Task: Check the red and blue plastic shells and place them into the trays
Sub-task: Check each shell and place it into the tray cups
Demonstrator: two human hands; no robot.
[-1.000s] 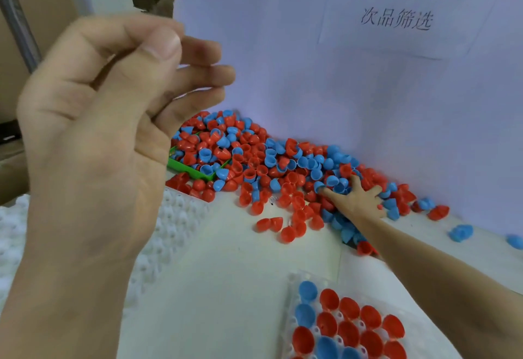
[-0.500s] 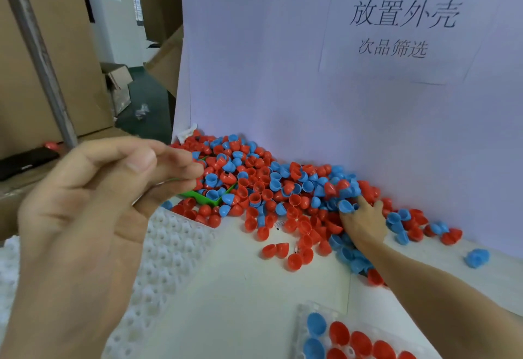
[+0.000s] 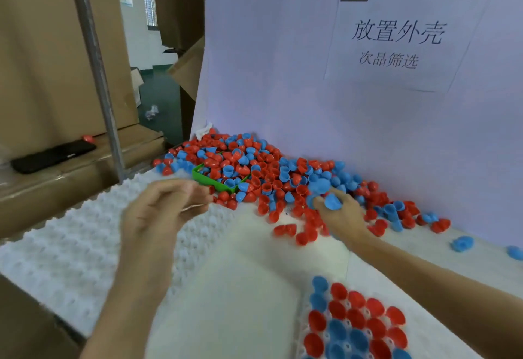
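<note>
Shells: a red and blue pile (image 3: 268, 177) lay at the far wall.
Right hand (image 3: 341, 214): it reached into the pile, fingers curled around blue shells (image 3: 331, 201).
Left hand (image 3: 161, 211): raised at left, fingers curled; what it held was too blurred to tell.
Tray (image 3: 304, 310): near right, with red and blue shells inside.
Green bin (image 3: 219, 184): half buried in the pile.
White foam sheet (image 3: 70, 257): at left.

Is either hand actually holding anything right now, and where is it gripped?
The right hand pinches a blue shell by its rim at the pile's edge. The left hand has curled fingers; whether they hold anything cannot be told.
</note>
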